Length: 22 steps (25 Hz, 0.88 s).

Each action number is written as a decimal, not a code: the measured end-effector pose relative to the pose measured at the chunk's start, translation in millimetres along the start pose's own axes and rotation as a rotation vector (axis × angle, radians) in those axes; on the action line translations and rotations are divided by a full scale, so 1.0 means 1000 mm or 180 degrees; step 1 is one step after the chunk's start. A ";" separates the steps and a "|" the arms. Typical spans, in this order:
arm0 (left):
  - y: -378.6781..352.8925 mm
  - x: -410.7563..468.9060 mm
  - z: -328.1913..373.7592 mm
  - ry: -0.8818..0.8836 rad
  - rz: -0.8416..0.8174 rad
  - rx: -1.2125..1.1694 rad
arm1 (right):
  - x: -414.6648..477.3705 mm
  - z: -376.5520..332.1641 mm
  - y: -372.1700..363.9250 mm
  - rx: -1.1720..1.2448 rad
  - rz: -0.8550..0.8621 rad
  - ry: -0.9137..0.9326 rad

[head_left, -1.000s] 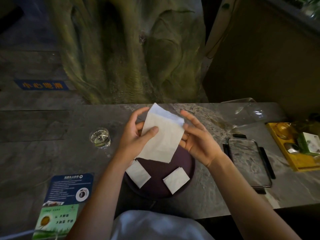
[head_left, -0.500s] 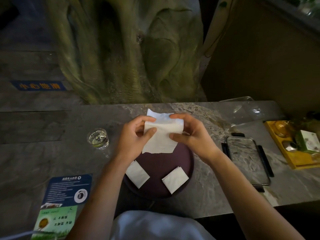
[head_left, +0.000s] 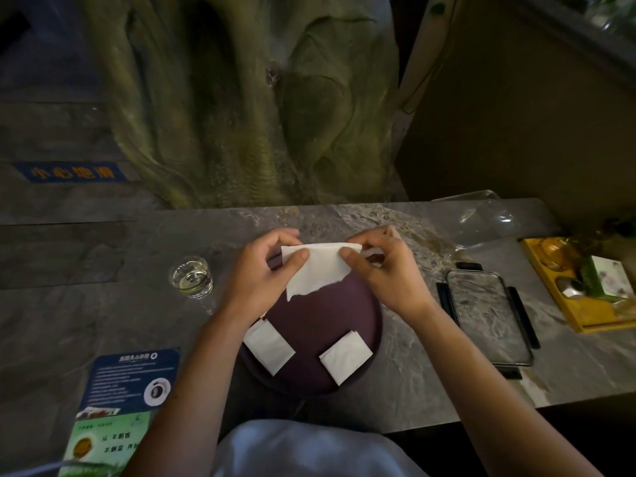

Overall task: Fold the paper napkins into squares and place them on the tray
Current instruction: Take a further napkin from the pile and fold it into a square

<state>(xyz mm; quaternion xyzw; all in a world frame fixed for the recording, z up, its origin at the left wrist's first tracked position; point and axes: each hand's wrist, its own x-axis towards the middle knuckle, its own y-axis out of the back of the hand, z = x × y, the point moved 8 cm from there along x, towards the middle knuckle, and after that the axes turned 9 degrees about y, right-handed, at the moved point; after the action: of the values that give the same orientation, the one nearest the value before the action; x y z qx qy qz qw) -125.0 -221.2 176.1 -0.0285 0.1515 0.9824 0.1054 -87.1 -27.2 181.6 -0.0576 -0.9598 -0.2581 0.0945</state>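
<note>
Napkin (head_left: 318,266) was pinched at top corners by L hand (head_left: 261,273) & R hand (head_left: 385,270), held above tray (head_left: 320,325) w/ 2 folded squares (head_left: 269,346).

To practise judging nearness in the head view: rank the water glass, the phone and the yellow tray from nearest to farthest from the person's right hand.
Measured from the right hand:
1. Phone, lying flat just to its right.
2. Water glass, across on the left, past the left hand.
3. Yellow tray, at the table's far right edge.

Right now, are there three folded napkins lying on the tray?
No, only two folded napkins lie on the tray; both hands hold a third above it.
</note>
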 end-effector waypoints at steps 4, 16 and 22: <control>-0.004 0.001 -0.008 0.0302 -0.0208 -0.0218 | -0.002 0.005 -0.010 0.1037 -0.0097 -0.0283; -0.011 -0.005 -0.025 0.1051 -0.0466 -0.0939 | -0.014 0.014 -0.027 0.2528 -0.0243 -0.1407; -0.006 -0.005 -0.023 0.0911 -0.0361 -0.1035 | -0.014 0.013 -0.019 0.1829 -0.0127 -0.0899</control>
<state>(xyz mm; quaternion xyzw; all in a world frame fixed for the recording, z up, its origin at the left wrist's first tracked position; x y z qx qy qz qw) -118.5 -224.0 152.9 -0.1927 0.0027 0.9723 0.1319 -78.3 -37.9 158.8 -0.0450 -0.9979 0.0323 -0.0324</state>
